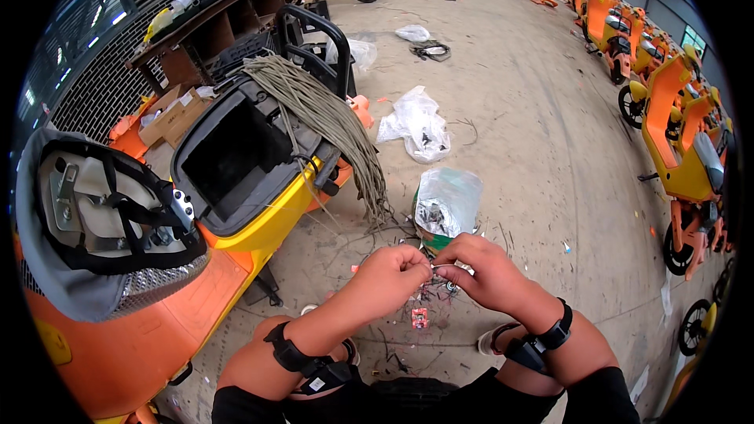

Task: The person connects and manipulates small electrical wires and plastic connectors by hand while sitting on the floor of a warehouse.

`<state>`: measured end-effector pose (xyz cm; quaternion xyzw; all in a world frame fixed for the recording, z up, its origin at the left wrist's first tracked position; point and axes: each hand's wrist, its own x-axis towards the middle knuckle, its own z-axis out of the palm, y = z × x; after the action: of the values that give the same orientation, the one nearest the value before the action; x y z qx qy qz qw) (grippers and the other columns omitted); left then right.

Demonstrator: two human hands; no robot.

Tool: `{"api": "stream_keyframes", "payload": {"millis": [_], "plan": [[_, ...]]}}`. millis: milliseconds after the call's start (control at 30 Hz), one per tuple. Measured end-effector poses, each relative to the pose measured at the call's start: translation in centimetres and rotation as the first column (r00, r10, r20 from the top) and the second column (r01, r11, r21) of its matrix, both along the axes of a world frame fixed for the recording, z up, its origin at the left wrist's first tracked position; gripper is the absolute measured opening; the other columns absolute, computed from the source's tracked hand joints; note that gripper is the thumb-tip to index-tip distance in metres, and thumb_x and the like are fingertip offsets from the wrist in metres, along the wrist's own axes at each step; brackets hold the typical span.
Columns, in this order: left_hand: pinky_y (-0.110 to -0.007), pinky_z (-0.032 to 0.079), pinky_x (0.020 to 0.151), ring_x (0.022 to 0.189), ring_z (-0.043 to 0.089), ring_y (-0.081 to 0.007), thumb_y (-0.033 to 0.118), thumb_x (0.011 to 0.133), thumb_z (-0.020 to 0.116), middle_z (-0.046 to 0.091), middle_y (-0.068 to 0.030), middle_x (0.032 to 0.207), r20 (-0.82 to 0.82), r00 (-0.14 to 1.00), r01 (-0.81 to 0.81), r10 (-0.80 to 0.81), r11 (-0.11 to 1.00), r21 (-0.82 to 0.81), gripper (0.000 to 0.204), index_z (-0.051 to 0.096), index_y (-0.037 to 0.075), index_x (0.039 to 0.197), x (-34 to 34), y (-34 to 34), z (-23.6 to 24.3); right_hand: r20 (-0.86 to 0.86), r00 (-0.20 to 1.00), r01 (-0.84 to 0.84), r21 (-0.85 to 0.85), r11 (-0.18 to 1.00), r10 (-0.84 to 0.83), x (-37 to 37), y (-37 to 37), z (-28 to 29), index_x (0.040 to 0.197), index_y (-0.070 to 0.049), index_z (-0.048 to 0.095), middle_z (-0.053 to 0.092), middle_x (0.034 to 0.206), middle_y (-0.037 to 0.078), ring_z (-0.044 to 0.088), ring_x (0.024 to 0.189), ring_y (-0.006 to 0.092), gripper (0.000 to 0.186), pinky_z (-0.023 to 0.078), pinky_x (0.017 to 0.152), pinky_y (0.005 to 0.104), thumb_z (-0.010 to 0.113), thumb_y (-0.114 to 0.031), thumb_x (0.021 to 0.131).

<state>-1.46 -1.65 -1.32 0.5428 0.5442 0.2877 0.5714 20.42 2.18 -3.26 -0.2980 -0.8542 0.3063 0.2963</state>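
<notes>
Both my hands meet above the floor, in front of my knees. My left hand (391, 276) is closed, its thumb and forefinger pinched together at one end of a thin white strand (454, 268). Facing it, my right hand (491, 275) also pinches the strand between thumb and curled fingers. Whether the strand is a wire or a tie is too small to tell. Just beyond the hands stands an open sack (449, 192) with a silvery inside and some green outside. Below them a small red piece (420, 318) lies on the floor among wire scraps.
Close on my left is an orange and yellow scooter (259, 247) with its storage box (236, 149) open, the seat (102, 220) tipped over. A bundle of grey-green cords (322, 110) drapes across it. White plastic bags (416, 122) lie ahead; scooters (679, 126) line the right.
</notes>
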Motion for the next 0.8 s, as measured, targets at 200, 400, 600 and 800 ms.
{"api": "stream_keyframes", "payload": {"millis": [200,400,600,800], "plan": [[-0.022,0.04,0.062,0.071,0.05,-0.0025,0.015,0.097,0.061,0.061,0.0042,0.079,0.039,0.999,0.011,-0.008,0.998,-0.067,0.015,0.068,0.002,0.098,0.0,-0.1,-0.1,0.036,0.999,-0.008,0.119,0.993,0.004,0.1,0.3,0.5,0.098,-0.01,0.069,0.067,0.09,0.007,0.065,0.085,0.0292,0.01,0.048,0.079,0.0385,0.073,-0.016,0.09],[-0.03,0.046,0.06,0.068,0.059,-0.0145,0.013,0.095,0.063,0.065,-0.0053,0.079,-0.233,0.972,0.066,0.005,0.953,0.295,0.012,0.068,0.003,0.099,0.6,-0.7,0.6,-0.01,0.999,0.048,-0.086,0.995,-0.049,-0.1,0.6,-0.1,0.094,-0.006,0.07,0.069,0.082,0.011,0.067,0.078,0.0304,0.012,0.051,0.075,0.0387,0.071,-0.017,0.091],[-0.042,0.052,0.064,0.076,0.066,-0.0349,0.012,0.09,0.066,0.067,-0.013,0.087,-0.442,0.892,0.222,0.092,0.763,0.607,0.01,0.067,0.005,0.098,0.8,-1.3,-0.4,-0.011,0.998,0.053,-0.463,0.885,-0.065,-0.3,0.5,0.1,0.092,-0.001,0.068,0.07,0.077,0.01,0.065,0.069,0.0187,0.02,0.052,0.065,0.0336,0.062,-0.019,0.098],[-0.043,0.053,0.064,0.076,0.066,-0.0351,0.012,0.088,0.067,0.066,-0.0113,0.086,-0.54,0.836,0.335,0.093,0.693,0.638,0.009,0.067,0.006,0.095,0.9,-1.4,-0.2,-0.031,0.999,-0.016,-0.782,0.623,-0.013,0.5,1.1,-0.5,0.089,-0.002,0.068,0.07,0.074,0.004,0.064,0.066,0.0098,0.029,0.048,0.06,0.0272,0.055,-0.023,0.103]]}}
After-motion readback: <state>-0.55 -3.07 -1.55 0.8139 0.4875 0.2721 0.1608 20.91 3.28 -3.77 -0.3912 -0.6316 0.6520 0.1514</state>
